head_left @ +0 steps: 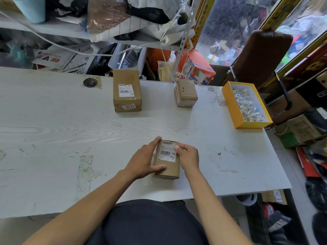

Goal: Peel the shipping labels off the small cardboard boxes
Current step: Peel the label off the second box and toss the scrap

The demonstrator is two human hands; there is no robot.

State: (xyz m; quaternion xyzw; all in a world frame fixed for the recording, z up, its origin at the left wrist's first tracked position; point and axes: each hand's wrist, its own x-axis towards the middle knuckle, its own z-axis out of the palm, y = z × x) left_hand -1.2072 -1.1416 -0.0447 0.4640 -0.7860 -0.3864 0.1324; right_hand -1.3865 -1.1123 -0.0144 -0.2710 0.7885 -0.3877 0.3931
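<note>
A small cardboard box (168,169) lies on the white table (70,138) near its front edge. A white shipping label (167,152) with a barcode covers the box's top. My left hand (145,160) grips the box's left side, thumb on the top face. My right hand (188,155) rests on the box's right side with its fingertips pinching at the label's upper right corner. Farther back stands a taller box (127,90) with a white label (126,90) and a "0275" sticker. To its right sits another small box (186,93) with no shipping label showing.
A yellow open box (230,103) filled with crumpled white paper scraps sits at the table's right edge. A dark round disc (90,82) lies at the back left. Shelves, bags and cartons crowd the space behind the table; a brown chair (261,57) stands at the right.
</note>
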